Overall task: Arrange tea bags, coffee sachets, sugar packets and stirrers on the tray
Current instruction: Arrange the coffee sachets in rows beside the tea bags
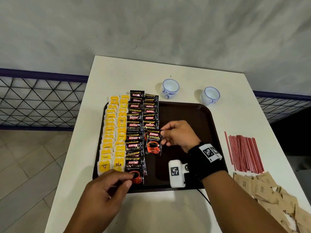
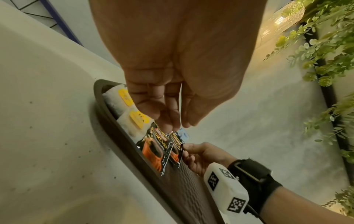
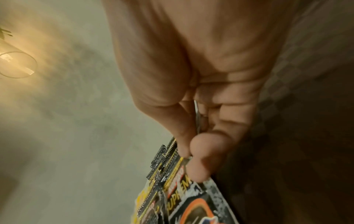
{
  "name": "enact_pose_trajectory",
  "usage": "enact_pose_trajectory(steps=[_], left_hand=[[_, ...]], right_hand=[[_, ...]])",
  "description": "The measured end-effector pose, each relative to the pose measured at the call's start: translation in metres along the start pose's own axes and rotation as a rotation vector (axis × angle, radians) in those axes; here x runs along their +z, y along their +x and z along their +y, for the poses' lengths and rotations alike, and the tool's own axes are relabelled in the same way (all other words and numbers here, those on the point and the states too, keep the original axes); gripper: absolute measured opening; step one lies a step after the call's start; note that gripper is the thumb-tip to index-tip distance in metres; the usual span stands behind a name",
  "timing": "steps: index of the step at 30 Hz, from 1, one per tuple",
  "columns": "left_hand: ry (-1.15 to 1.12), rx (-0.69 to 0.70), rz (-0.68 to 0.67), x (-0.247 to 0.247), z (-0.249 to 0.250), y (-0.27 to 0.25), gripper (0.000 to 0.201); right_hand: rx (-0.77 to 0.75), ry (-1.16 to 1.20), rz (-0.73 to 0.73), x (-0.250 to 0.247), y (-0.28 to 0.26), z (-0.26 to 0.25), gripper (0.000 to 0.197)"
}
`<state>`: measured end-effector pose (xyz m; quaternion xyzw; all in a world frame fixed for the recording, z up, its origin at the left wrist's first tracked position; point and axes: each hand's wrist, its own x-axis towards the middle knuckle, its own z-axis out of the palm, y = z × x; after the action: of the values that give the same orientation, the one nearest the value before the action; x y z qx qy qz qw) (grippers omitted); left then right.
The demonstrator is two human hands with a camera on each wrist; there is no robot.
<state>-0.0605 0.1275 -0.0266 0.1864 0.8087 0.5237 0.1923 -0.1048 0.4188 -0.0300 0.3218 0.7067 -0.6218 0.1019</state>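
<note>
**Right hand on a coffee sachet, second coffee column**

My right hand (image 1: 178,135) is over the middle of the tray (image 1: 193,115), thumb and forefinger pinching the right edge of one coffee sachet (image 1: 153,142). The sachet sits at the near end of the second coffee column, overlapping the one behind it. I can't tell whether it is lying flat or slightly lifted. The right wrist view confirms the pinch: fingertips (image 3: 199,166) clamped on the sachet's edge.

My left hand (image 1: 104,190) is at the near-left corner of the tray, fingers curled, tips at the bottom of the nearest sachet in the first coffee column (image 1: 135,170). The left wrist view shows something thin caught between thumb and fingers, but I can't make out what.

On the tray so far:
- tea bags (image 1: 114,137), two overlapping columns along the left side
- coffee sachets (image 1: 143,115), two overlapping columns just right of the tea; far ends run over the tray's back rim
- right half of the tray is bare

Off the tray, on the bench (image 1: 117,73):
- red stirrers (image 1: 244,152) bundled to the right
- brown sugar packets (image 1: 269,195) in a loose heap at the near-right corner
- two blue-and-white cups (image 1: 170,88) behind the tray
</note>
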Motion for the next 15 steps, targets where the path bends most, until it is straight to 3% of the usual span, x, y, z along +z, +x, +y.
enact_pose_trajectory(steps=[8, 15], left_hand=[[0.005, -0.063, -0.028, 0.002, -0.001, -0.001, 0.024], [-0.011, -0.087, -0.045, 0.010, -0.002, -0.005, 0.040]], right_hand=[[-0.050, -0.100, 0.046, 0.003, 0.007, -0.004, 0.010], [-0.088, -0.171, 0.081, 0.009, 0.014, -0.008, 0.013]])
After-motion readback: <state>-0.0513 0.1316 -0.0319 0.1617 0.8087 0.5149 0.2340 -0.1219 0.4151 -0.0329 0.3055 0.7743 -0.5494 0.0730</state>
